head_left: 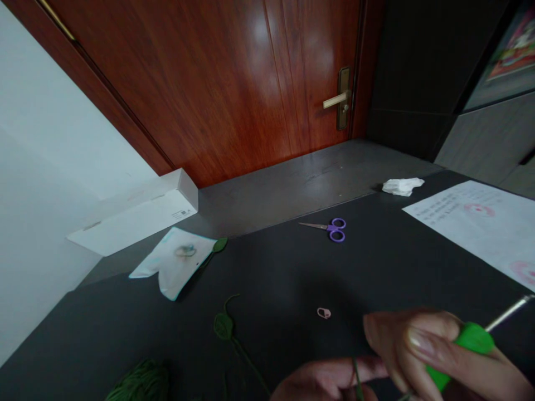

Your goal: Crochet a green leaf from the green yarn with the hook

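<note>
rubbery green-handled crochet hook [468, 348] pinched in right-hand fingers [422, 340], thin green yarn [357, 379] across extended left forefinger [330, 372]

Green yarn ball [140, 383] cut off; crochet hook [472, 338] too

Room, one corner: reddish-brown wood-veneer door [200, 83], closed, vertical grooves, with brass lever handle on rectangular backplate [343, 99]. Left, smooth white painted wall [54, 139]. Right, dark grey wall panelling [409, 67] and a grey panel [489, 139] below a colourful framed picture [507, 50], partly cut off. Grey floor [292, 189] along the door's foot. Foreground, matte charcoal tabletop [267, 273]. Soft, dim light; pale glare on the door's varnish.
</note>
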A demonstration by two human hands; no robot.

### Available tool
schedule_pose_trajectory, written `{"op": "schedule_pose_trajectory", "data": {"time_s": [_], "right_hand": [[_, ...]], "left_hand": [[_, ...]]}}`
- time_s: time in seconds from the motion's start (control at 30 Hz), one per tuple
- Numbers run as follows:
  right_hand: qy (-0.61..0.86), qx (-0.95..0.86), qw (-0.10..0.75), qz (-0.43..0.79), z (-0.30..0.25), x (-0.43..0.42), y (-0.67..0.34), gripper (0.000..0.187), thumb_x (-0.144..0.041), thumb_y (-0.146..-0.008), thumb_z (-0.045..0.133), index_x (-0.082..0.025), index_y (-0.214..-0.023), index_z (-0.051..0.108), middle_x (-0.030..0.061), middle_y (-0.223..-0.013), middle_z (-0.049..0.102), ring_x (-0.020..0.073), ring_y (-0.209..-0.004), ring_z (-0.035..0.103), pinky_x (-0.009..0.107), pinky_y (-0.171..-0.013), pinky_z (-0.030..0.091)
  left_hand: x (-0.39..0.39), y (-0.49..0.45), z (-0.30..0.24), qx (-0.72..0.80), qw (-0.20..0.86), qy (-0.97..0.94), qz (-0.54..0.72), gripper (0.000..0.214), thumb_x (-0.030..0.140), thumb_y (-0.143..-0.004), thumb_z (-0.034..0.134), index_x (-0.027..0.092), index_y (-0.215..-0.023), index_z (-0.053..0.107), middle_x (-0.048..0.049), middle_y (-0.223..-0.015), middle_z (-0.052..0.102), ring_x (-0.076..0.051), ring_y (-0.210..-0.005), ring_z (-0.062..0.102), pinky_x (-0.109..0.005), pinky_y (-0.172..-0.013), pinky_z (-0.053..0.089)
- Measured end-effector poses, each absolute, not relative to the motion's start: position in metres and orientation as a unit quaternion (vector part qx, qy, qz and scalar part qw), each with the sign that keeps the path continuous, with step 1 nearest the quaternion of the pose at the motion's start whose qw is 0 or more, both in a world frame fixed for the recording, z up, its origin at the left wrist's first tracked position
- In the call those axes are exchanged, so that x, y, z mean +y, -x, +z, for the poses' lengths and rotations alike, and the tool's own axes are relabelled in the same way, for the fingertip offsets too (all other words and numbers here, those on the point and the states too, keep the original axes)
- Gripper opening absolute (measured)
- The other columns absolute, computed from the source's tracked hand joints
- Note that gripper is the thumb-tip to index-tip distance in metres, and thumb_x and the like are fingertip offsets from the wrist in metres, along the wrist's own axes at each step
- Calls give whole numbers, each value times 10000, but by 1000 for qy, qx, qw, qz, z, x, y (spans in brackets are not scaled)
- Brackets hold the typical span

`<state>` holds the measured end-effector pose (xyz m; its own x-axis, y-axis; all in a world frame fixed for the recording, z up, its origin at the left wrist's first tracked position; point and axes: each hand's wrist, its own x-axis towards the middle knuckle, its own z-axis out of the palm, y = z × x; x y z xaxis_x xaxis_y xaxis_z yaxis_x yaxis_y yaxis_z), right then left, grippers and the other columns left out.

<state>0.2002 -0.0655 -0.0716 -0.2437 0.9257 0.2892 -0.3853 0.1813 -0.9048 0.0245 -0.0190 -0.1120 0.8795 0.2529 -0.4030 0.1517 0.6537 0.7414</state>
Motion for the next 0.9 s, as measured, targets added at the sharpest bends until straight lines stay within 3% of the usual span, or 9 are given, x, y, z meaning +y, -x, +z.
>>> {"op": "schedule_pose_trajectory", "data": {"time_s": [0.1, 0.23, 0.33, 0.43, 0.57, 0.73, 0.9], "right_hand": [[280, -412, 581, 643, -72, -69, -192, 526, -429, -963, 448, -197, -533, 642, 19, -514, 523, 169, -579, 520, 312, -640, 424], [322, -325, 587, 668, -71, -69, -185, 473, -446, -946, 494, -203, -567, 639, 17, -523, 568, 173, -562, 503, 324, -656, 418], [345, -291, 596, 664, -70, -66, -183, 457, -465, -934, 521, -204, -577, 637, 12, -564, 574, 168, -594, 487, 301, -649, 405], [350, -276, 588, 675, -70, -64, -181, 446, -477, -930, 532, -203, -595, 642, 9, -592, 582, 163, -606, 476, 290, -650, 400], [362, -305, 565, 676, -70, -65, -179, 446, -519, -906, 552, -198, -612, 649, 13, -602, 586, 172, -613, 462, 304, -647, 386], [385, -280, 554, 683, -67, -63, -179, 446, -565, -846, 611, -194, -602, 643, 6, -592, 571, 162, -596, 434, 290, -614, 361], [383, -276, 555, 685, -69, -63, -179, 439, -557, -860, 606, -194, -618, 648, 2, -601, 570, 151, -597, 430, 267, -593, 354]], "left_hand": [[-23, -23, -102, 261, 864, -416, 111, 202, 336, -755, 707, 183, -867, 778, -49, -769, 641, -157, -749, 558, -250, -622, 408], [-24, -8, -88, 258, 870, -393, 147, 583, 364, -730, 731, 207, -1279, 614, -33, -788, 582, -125, -646, 516, -293, -640, 411], [-26, -4, -84, 272, 845, -404, 220, 756, 396, -746, 741, 226, -1423, 452, -25, -857, 554, -121, -665, 543, -305, -679, 407], [-30, -6, -84, 313, 786, -436, 306, 763, 420, -746, 760, 236, -1422, 456, -14, -851, 566, -124, -709, 546, -290, -703, 394], [-33, -8, -80, 358, 751, -454, 319, 741, 355, -674, 821, 253, -1354, 545, 12, -787, 589, -130, -732, 561, -271, -710, 386], [-31, -6, -75, 392, 731, -452, 327, 694, 229, -666, 783, 268, -1326, 573, 16, -804, 605, -129, -725, 550, -281, -738, 420], [-30, -8, -77, 395, 695, -480, 361, 628, 244, -725, 731, 266, -1331, 567, 17, -783, 597, -124, -712, 535, -274, -739, 437]]}}
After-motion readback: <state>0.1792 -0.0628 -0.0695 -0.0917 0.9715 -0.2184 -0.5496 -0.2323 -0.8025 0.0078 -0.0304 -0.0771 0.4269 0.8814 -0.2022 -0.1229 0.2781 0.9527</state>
